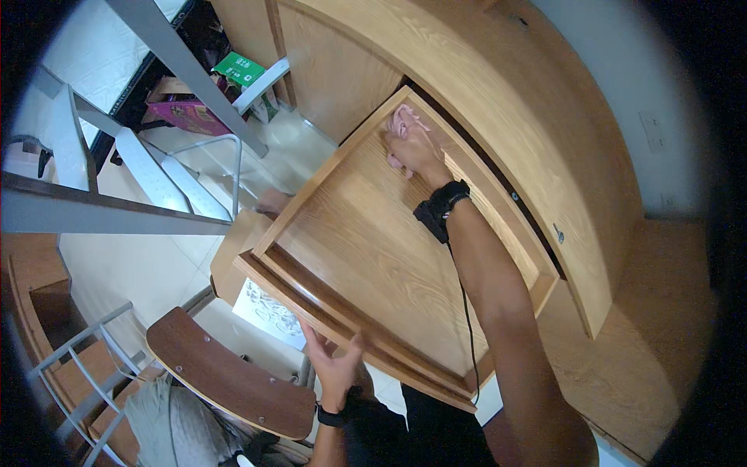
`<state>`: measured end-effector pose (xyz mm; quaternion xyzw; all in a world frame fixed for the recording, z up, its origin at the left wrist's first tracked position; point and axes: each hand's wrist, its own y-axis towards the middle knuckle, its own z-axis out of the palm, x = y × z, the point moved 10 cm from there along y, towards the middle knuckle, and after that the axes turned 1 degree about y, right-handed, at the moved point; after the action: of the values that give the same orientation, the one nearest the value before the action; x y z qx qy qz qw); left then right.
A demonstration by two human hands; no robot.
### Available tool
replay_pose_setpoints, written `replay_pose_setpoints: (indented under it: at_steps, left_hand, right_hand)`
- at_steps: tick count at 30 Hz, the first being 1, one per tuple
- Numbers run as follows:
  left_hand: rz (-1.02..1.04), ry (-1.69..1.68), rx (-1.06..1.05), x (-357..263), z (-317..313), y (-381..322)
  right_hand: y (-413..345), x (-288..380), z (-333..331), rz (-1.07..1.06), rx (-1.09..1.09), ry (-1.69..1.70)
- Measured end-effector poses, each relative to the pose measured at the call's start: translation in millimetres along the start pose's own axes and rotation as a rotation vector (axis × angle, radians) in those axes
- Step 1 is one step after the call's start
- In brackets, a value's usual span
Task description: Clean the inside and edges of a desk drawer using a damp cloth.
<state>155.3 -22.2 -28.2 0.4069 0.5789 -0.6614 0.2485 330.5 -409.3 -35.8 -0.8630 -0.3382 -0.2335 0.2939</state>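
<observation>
A wooden drawer (373,233) is pulled out in front of me, its inside bare apart from the cloth and my arm's cable. My right hand (415,149) presses a bunched pink cloth (402,119) against the drawer bottom near its far corner. The cloth is partly hidden under my fingers. At the near side, my left hand (335,359) grips the drawer's front panel (402,365), with the thumb at the upper edge and the other fingers partly hidden. A black strap with a small device (443,210) sits on my right wrist, and its thin cable trails across the drawer.
A wooden desk (484,105) overhangs the drawer's far side, with a key (559,233) in its lock. Below the drawer are a cardboard box (230,251) and a chair backrest (233,373). A metal bed ladder (146,163) stands left, near a green box (239,69).
</observation>
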Motion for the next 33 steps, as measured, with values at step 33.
replay_pose_setpoints:
  at_steps: [33]
  left_hand:
    - [0.081,0.067,0.03,2.6,-5.1,0.3]
  right_hand:
    - [-159.6,112.0,149.3,-0.9,0.593,-0.217]
